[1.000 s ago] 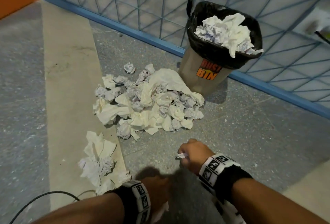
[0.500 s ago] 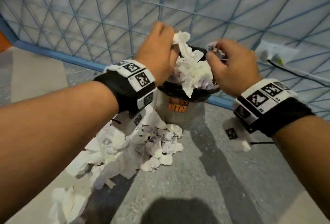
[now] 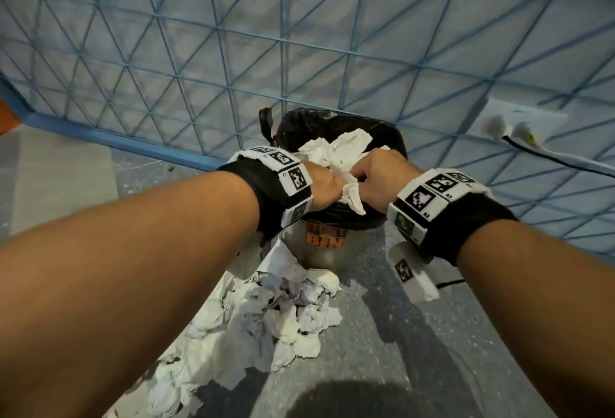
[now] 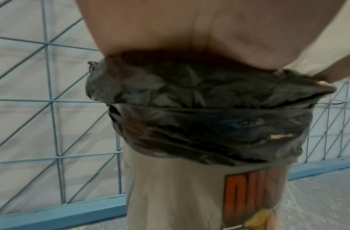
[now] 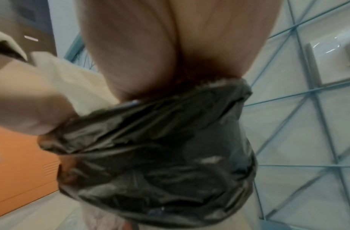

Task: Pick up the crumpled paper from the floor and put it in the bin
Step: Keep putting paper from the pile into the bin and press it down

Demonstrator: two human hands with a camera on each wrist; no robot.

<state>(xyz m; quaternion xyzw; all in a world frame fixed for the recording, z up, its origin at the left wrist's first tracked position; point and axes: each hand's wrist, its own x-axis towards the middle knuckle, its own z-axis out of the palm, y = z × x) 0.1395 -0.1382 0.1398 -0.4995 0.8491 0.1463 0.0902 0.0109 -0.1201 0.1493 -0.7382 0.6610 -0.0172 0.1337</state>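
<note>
The grey dust bin (image 3: 319, 253) with a black liner (image 3: 332, 124) stands against the mesh wall, heaped with crumpled white paper (image 3: 336, 151). Both hands are side by side on the bin's near rim. My left hand (image 3: 324, 188) and right hand (image 3: 376, 174) have their fingers curled into a wad of crumpled paper (image 3: 352, 196) that sticks out between them and hangs over the rim. The fingertips are hidden. In the left wrist view only my palm (image 4: 209, 31) and the bin (image 4: 170, 194) show; the right wrist view shows my palm (image 5: 170, 46) over the liner (image 5: 160, 147).
A large pile of crumpled paper (image 3: 283, 311) lies on the floor in front of the bin, trailing to the lower left. A blue wire mesh panel (image 3: 233, 68) rises right behind the bin. A wall socket with plugs and a cable (image 3: 525, 133) sits to the right.
One second ago both hands were low at the floor picking up paper. They rose to the bin with it and have now come down together onto its rim.
</note>
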